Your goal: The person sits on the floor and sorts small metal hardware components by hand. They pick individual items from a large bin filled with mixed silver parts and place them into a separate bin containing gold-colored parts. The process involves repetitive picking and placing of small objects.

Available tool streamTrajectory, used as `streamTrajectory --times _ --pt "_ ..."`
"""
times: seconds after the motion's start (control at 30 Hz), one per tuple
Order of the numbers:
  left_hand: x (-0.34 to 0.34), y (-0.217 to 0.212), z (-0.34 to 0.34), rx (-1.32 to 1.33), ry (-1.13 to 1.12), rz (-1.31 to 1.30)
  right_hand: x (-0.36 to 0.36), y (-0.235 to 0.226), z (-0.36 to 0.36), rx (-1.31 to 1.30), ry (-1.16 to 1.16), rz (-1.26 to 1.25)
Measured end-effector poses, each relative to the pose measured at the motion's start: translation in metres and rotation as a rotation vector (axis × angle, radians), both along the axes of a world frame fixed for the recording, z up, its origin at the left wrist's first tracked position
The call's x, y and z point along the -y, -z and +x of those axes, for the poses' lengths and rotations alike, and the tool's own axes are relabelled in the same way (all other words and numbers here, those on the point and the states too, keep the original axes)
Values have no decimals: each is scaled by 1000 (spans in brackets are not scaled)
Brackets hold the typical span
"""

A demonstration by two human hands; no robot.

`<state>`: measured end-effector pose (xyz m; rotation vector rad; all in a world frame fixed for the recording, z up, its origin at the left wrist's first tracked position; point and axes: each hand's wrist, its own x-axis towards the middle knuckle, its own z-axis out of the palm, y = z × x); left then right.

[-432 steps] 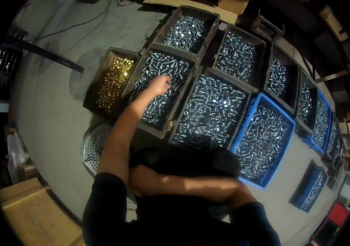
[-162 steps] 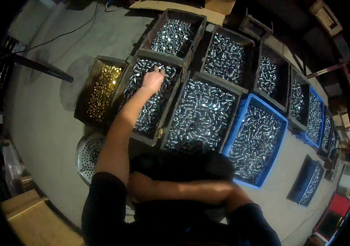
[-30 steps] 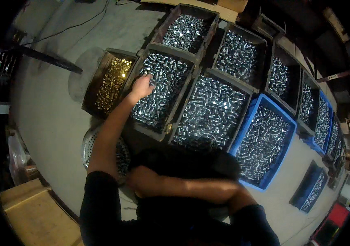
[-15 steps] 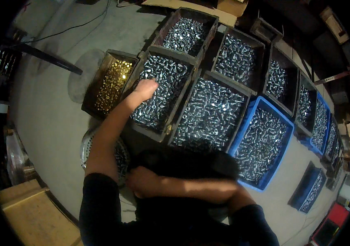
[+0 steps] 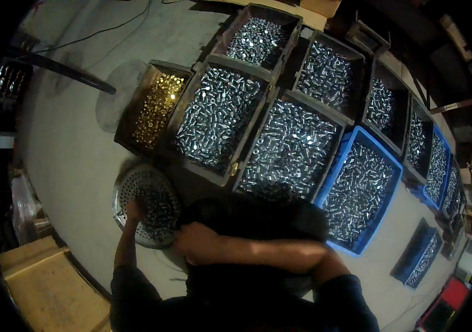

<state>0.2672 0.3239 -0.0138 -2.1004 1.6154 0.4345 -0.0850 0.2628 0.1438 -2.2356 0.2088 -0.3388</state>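
A round perforated metal colander (image 5: 131,185) stands on the floor at the lower left, with a dark heap of metal fittings (image 5: 161,213) inside. My left hand (image 5: 134,211) is over its left side, beside the heap; shadow hides the fingers. Across my lap lies my right forearm, and my right hand (image 5: 194,243) is curled closed by the colander's right rim; what it grips, if anything, is hidden. Beyond the colander, a dark bin (image 5: 226,176) holds many silvery bolt-like fittings. To its left, a narrower bin (image 5: 127,135) contains brass-coloured pieces.
More dark bins (image 5: 332,123) of silvery fittings run back and right, with a blue crate (image 5: 393,182) among them. A small dark tray (image 5: 413,252) sits at right. At left are a pole (image 5: 75,72) on a round base and a yellowish box (image 5: 53,293) nearer me.
My left hand has left the bin of silvery fittings and come back towards me to the colander. The right hand stays by the rim. The whole view has shifted slightly.
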Motion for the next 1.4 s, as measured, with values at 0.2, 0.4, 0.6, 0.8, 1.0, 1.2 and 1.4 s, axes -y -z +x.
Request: streamTrajectory --times 0.2,0.4,0.6,0.8,1.0,1.2,1.4 --pt "36 21 34 -284 -86 -420 -7 7 5 -23 -37 -76" --pt "256 -82 -166 -626 368 -743 -4 8 6 -83 -68 -121" --pt "334 -28 -254 -193 252 -464 7 -3 1 -114 -109 -97" --pt "332 -15 -256 -94 341 -440 16 -4 -7 -201 -91 -37" --pt "331 -29 -243 -28 423 -475 17 -8 -5 -236 -147 1" --pt "334 -30 -264 31 316 -374 17 -8 -4 -214 -151 9" --pt "330 -41 -251 -163 281 -343 14 -7 -1 -230 -176 -42"
